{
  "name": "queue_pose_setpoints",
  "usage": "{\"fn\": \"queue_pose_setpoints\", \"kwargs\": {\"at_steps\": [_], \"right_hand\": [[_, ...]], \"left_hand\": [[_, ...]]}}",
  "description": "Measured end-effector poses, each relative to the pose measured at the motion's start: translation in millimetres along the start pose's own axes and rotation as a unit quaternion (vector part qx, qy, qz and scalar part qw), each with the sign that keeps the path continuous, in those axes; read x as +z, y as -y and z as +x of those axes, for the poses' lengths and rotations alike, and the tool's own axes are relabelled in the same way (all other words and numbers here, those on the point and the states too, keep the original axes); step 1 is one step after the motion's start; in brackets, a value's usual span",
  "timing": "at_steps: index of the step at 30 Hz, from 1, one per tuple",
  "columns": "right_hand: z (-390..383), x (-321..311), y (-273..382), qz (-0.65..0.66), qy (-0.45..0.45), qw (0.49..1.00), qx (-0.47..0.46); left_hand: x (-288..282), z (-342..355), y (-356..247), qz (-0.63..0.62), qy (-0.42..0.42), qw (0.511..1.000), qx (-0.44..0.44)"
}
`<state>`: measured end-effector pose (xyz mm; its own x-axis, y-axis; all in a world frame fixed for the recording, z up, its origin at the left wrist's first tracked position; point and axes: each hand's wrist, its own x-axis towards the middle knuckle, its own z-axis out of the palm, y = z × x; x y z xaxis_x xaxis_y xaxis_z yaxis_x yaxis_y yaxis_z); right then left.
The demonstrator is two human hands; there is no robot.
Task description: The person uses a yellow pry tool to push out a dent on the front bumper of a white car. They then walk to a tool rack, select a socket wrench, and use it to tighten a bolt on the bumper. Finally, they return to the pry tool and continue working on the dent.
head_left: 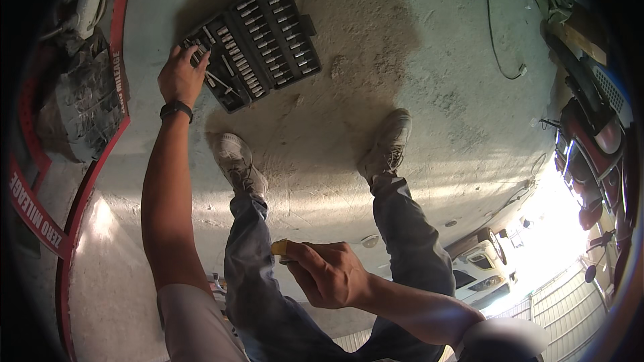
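An opened black socket-set case [251, 98] lies on the floor, with rows of silver sockets and bits [236, 60] in its slots. At the case's left end, the fingers of my left hand [182, 74] bend down among the metal pieces. Thumb and fingers close around something there, too small and partly covered to name. Beside that hand, a silver T-shaped bar [218, 82] lies in the case. Lower down, in front of my legs, my right hand [332, 275] is closed on a small yellow-ended object [280, 247]. Most of that object is hidden in the fist.
My shoes [236, 161] stand on the dusty concrete floor just below the case. A red-edged rack [119, 40] runs along the left. A dark cable [493, 33] lies at upper right. Motorbike parts [594, 154] line the right side, and a pale vehicle [479, 265] stands behind.
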<state>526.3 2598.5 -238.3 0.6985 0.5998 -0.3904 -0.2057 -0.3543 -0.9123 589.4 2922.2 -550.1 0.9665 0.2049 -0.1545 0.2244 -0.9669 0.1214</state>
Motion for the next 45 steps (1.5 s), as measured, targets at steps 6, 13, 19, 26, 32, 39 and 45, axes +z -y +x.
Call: {"fn": "queue_pose_setpoints", "kwargs": {"at_steps": [6, 13, 19, 26, 32, 39, 45], "right_hand": [[-1.3, -2.0, 1.6, 0.005, 0.026, 1.0, 0.014], [-1.0, -0.6, 0.3, 0.002, 0.026, 1.0, 0.011], [-0.4, -0.1, 1.5, -0.001, 0.014, 1.0, 0.009], [3.5, -1.9, -0.3, 0.009, 0.018, 1.0, 0.005], [3.4, -3.2, 2.2, -0.002, 0.024, 0.998, 0.051], [8.5, -1.9, 2.9, 0.001, 0.012, 1.0, 0.017], [3.3, -2.3, 5.1, 0.019, 0.034, 0.996, 0.08]], "left_hand": [[2.7, -1.7, 2.6, 0.038, -0.002, 0.996, 0.079], [8.9, -6.1, -0.7, 0.043, -0.029, 0.995, 0.084], [10.9, -9.2, -1.5, 0.057, -0.028, 0.995, 0.08], [20.3, -8.7, 3.2, 0.058, -0.028, 0.993, 0.1], [28.7, -8.3, 8.3, 0.068, -0.008, 0.991, 0.113], [10.9, -17.3, 4.1, 0.011, 0.024, 0.996, 0.09], [20.3, -74.1, -12.6, -0.081, -0.04, 0.977, -0.191]]}}
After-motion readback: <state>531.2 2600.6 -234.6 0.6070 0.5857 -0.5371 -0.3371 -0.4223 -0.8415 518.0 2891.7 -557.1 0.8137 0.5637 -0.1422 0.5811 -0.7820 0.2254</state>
